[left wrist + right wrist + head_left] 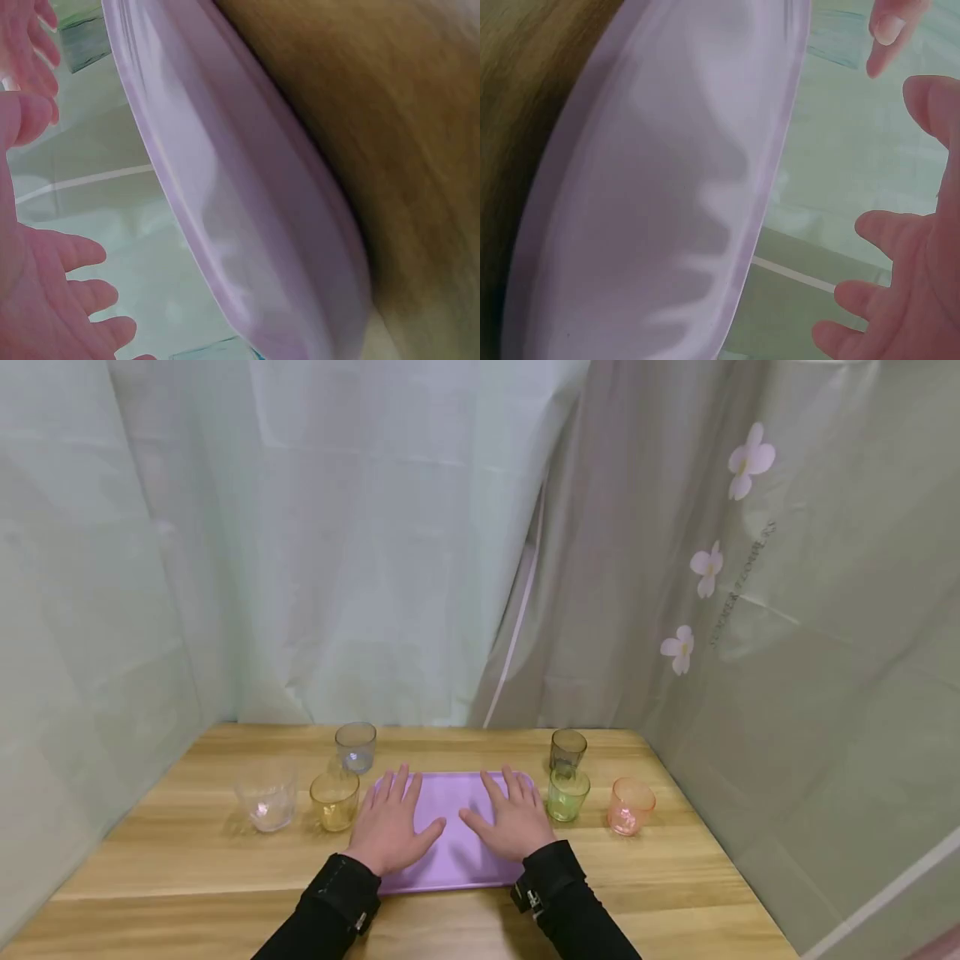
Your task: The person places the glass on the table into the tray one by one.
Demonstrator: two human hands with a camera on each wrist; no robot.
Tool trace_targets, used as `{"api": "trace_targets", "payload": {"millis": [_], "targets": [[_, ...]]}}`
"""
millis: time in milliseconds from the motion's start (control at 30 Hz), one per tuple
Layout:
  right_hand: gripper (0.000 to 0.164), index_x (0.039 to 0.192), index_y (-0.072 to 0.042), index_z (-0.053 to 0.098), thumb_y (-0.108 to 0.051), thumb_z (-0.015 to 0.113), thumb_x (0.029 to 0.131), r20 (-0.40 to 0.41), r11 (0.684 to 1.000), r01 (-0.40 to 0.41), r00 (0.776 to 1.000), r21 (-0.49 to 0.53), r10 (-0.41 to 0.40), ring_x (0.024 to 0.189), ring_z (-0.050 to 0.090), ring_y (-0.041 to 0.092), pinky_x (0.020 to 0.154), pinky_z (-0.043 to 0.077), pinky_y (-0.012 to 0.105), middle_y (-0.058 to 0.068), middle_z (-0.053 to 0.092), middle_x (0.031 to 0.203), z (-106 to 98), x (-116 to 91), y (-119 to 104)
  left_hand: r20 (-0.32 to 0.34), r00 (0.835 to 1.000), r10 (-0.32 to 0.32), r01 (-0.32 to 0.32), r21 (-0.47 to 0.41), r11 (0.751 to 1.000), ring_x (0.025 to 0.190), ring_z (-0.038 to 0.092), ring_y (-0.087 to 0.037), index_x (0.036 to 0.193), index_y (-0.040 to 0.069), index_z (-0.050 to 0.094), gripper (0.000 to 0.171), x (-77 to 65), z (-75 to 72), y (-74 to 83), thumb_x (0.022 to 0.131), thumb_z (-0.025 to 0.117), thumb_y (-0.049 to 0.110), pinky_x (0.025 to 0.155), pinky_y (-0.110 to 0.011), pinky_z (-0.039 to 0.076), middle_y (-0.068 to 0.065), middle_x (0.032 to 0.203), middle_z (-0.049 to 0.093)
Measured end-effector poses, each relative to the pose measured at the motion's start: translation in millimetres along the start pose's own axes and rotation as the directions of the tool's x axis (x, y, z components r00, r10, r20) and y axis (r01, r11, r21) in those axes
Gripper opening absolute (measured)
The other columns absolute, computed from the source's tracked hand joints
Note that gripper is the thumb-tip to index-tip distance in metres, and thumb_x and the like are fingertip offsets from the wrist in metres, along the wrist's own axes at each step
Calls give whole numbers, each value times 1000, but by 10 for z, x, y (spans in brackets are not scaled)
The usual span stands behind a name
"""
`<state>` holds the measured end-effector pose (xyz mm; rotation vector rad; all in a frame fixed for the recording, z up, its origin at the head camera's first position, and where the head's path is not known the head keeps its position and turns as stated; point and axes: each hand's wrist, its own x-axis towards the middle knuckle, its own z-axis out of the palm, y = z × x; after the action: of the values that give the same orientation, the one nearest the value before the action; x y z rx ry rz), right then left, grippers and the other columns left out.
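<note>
A purple rectangular tray (456, 793) lies flat on the wooden table. Over its left part my left hand (392, 828) is held palm down, fingers straight and spread. My right hand (514, 820) hovers the same way over the right part, holding nothing. In the right wrist view, finger shadows fall on the tray (652, 150), with a gap below the right hand (900, 262). The left wrist view shows the left hand (52, 292) above the tray too. Nearest the left hand is a yellow glass (334, 802); nearest the right, a green glass (567, 795).
Left of the tray also stand a clear glass (268, 797) and a bluish-grey glass (356, 747). To the right are a dark smoky glass (567, 748) and an orange-pink glass (630, 807). Pale curtains (405, 543) hang behind and beside the wooden table (187, 860).
</note>
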<state>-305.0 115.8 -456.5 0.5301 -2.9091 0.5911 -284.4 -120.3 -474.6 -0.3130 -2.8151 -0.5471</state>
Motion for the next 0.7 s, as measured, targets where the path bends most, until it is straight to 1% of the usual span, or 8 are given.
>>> {"api": "trace_targets", "payload": {"millis": [167, 367, 533, 700], "targets": [[82, 169, -17, 44, -67, 53, 106, 4, 1000, 8, 1000, -13, -8, 165, 27, 53, 134, 20, 69, 26, 30, 178, 14, 2, 15, 21, 1000, -10, 10, 9, 1000, 166, 25, -52, 164, -4, 43, 88, 4, 4, 2, 103, 61, 57, 134, -66, 21, -30, 177, 29], [81, 168, -15, 46, -64, 57, 105, -12, 1000, 14, 1000, -7, -14, 163, 30, 53, 133, 23, 69, 27, 34, 176, -24, 16, 31, 30, 1000, -6, 6, 10, 1000, 166, 24, -51, 165, -3, 43, 89, 26, -25, 39, 103, 61, 58, 135, -66, 20, -29, 177, 28], [80, 168, -14, 46, -63, 59, 105, -3, 1000, 16, 1000, -3, -16, 162, 32, 53, 132, 26, 69, 26, 35, 175, -35, 6, 43, 22, 1000, 8, -9, 5, 1000, 165, 28, -52, 163, -6, 45, 87, 16, -36, 46, 103, 62, 56, 134, -65, 24, -31, 175, 31], [80, 167, -13, 47, -61, 61, 105, -17, 1000, 12, 1000, 10, -12, 160, 37, 53, 129, 32, 69, 27, 38, 174, -51, -16, 37, 23, 1000, 19, -19, -6, 1000, 163, 31, -53, 162, -8, 45, 85, 18, -67, 35, 105, 62, 52, 133, -64, 27, -34, 173, 34]]}}
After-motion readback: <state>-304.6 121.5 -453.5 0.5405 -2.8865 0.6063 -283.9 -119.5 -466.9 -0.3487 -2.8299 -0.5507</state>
